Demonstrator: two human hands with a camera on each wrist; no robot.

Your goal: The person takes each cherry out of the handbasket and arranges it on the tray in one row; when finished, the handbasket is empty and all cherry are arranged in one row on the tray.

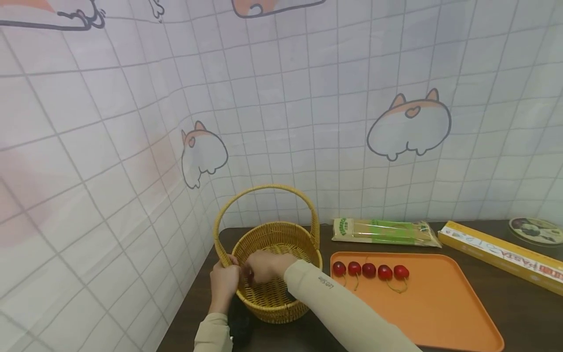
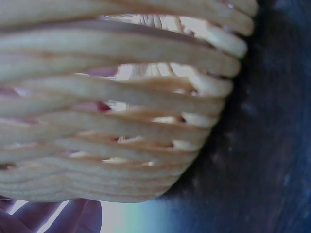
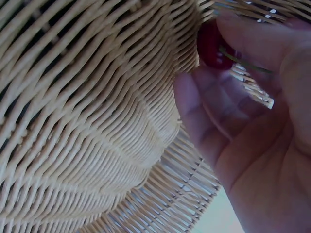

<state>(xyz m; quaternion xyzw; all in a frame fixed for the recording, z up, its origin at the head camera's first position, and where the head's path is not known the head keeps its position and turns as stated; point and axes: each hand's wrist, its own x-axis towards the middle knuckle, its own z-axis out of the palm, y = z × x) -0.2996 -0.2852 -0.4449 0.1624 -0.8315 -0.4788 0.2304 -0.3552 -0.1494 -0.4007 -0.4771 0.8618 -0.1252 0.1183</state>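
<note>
A yellow wicker basket with a tall arched handle stands on the dark table. At its left rim, by the foot of the handle, my left hand grips the basket; the left wrist view has its fingers beside the weave. Inside the basket, near the left wall, my right hand pinches a dark red cherry with a green stem between thumb and fingers. Several cherries lie in a row along the back of an orange tray. The right forearm hides part of the basket's floor.
Behind the tray lies a green and clear pasta packet. A long yellow box is to its right, with a round tin at the far right. A patterned cloth wall borders the table behind and at left.
</note>
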